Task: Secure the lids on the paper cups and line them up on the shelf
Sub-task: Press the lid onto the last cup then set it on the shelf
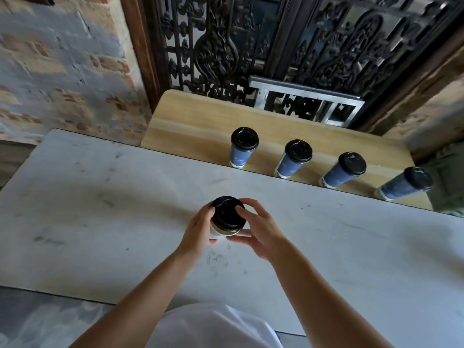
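paper cup (pixel 219 231) on white table (pixel 100 197), left hand (pixel 198 229) wrapped round its side, right hand (pixel 261 229) pinching black lid (pixel 227 213) rim. lid looks half-seated imo, so we press evenly all round before moving to wooden shelf (pixel 195 121)

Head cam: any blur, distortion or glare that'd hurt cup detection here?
Head view: strong fisheye, shelf cups fan outward, the rightmost cup leaning most and smeared near the frame edge. Head view: soft light, no glare, a broad faint shadow on the white table. Head view: the held cup between left hand and right hand is fairly sharp.
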Demonstrator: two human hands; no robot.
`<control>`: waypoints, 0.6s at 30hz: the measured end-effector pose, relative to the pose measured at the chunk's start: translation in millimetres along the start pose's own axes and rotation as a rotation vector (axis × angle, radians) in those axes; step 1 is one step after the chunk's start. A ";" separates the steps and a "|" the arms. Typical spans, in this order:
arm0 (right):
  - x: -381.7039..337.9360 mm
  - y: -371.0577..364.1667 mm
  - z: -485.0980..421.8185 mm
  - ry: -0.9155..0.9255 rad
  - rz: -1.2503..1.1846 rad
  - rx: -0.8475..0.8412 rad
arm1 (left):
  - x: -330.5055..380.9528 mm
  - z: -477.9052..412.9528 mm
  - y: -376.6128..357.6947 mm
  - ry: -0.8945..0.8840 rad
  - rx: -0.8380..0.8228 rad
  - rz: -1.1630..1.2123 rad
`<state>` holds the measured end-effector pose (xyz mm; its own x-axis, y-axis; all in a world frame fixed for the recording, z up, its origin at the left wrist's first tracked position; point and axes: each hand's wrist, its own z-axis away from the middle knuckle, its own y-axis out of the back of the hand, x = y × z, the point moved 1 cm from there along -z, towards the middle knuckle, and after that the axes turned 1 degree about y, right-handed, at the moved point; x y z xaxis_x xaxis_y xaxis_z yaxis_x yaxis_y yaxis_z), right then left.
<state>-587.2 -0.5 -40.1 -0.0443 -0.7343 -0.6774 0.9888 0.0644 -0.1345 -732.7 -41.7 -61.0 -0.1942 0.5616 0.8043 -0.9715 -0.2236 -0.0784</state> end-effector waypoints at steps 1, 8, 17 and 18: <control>0.7 0.3 0.5 -0.006 0.012 0.009 | -1.3 1.3 2.1 -0.018 -0.032 -0.008; 6.2 4.7 0.7 0.029 0.159 0.042 | -34.5 -5.9 19.6 -0.234 -0.252 -0.562; 0.0 5.0 -0.8 0.546 1.039 0.128 | -39.4 -20.4 -7.7 -0.394 -0.007 -0.449; -1.0 4.6 1.1 0.538 1.103 0.090 | -40.3 -18.7 -8.5 -0.390 -0.015 -0.422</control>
<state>-582.4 -0.1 -39.3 0.7891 0.0575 -0.6116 0.5395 0.4113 0.7347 -719.2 -47.5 -103.7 0.2726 0.2633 0.9254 -0.9564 -0.0308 0.2905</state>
